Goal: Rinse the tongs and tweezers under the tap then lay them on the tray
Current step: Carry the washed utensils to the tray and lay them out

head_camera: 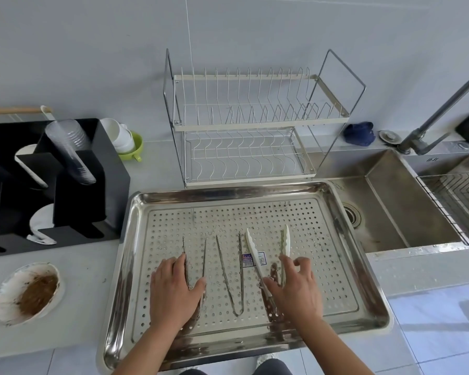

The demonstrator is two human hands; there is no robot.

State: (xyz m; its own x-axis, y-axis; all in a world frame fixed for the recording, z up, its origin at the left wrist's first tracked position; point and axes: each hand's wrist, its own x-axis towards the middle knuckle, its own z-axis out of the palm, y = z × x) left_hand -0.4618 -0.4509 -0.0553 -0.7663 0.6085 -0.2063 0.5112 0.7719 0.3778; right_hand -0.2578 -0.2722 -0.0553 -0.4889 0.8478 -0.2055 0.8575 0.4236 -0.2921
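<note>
A perforated steel tray (228, 192) lies on the counter in front of me with three tools on it, side by side. My left hand (171, 290) lies palm down over the slim metal tongs (204, 255) at the left, fingers on one arm and thumb on the other. Long metal tweezers (229, 274) lie untouched in the middle. My right hand (295, 288) pinches the white-tipped tongs (251, 247) between thumb and forefinger, near their perforated handle. The tap (444, 104) rises at the right over the steel sink (385, 212); I see no water running.
A two-tier wire dish rack (244, 125) stands behind the tray. A black organiser (65, 185) with cups fills the left. A dirty shell-shaped dish (27, 292) sits at the front left. A wire basket (455, 201) hangs in the sink, and a blue cloth (359, 133) lies beside the tap.
</note>
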